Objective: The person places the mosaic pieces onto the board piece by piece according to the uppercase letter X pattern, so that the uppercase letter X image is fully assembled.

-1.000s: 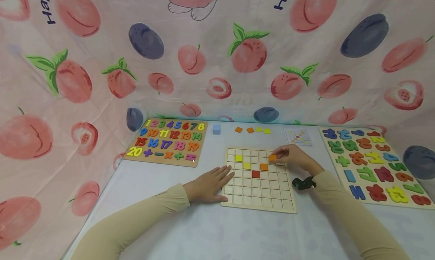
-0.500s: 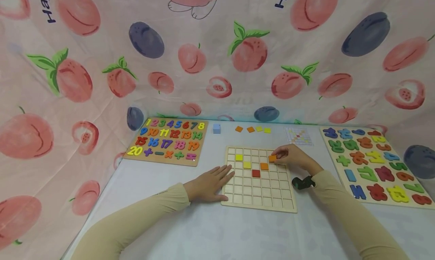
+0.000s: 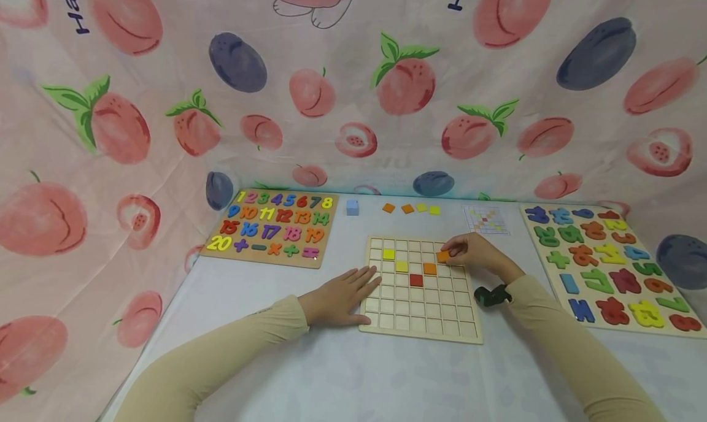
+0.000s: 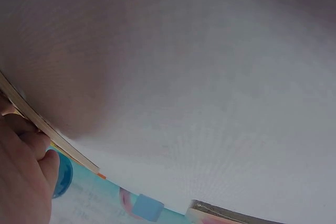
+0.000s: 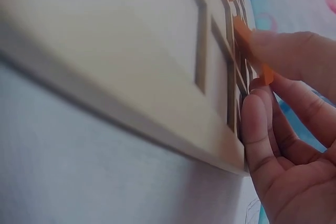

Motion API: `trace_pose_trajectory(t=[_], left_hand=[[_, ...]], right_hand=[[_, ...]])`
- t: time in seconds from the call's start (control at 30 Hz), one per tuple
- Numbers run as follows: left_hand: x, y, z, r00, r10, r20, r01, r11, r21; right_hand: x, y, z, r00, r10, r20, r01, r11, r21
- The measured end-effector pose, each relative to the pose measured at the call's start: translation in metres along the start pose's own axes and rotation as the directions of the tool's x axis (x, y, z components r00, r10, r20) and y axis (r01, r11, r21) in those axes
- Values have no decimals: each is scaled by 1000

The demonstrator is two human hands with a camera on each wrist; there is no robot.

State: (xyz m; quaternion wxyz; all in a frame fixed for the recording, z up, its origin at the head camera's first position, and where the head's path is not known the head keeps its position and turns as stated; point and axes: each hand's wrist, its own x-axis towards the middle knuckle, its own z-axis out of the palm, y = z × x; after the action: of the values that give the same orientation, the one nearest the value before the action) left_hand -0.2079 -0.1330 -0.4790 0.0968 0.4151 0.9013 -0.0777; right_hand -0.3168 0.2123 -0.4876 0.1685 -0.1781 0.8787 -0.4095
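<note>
Wooden grid board (image 3: 421, 314) flat on table, steadied at 9 o'clock by left hand (image 3: 338, 298) (fingers straight). Right hand (image 3: 476, 253) pinching orange tile (image 3: 443, 256) at 1 o'clock; best lowered level, squarely into cell.

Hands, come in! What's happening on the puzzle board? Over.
Right hand pinches orange tile over grid board. Left hand flat on board's edge. Nothing blocking.

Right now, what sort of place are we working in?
Likely a child's play or learning corner: a table hung round with a peach-print cloth backdrop, a number puzzle board, a letter puzzle board, and a wooden grid board for coloured tiles.
</note>
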Motion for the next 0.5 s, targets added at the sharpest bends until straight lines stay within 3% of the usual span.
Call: trace_pose_trajectory(t=[0.5], left_hand=[[1, -1, 2, 1000, 2, -6, -2, 1000, 4]], right_hand=[[-2, 0, 0, 1000, -27, 1, 27, 1000, -5]])
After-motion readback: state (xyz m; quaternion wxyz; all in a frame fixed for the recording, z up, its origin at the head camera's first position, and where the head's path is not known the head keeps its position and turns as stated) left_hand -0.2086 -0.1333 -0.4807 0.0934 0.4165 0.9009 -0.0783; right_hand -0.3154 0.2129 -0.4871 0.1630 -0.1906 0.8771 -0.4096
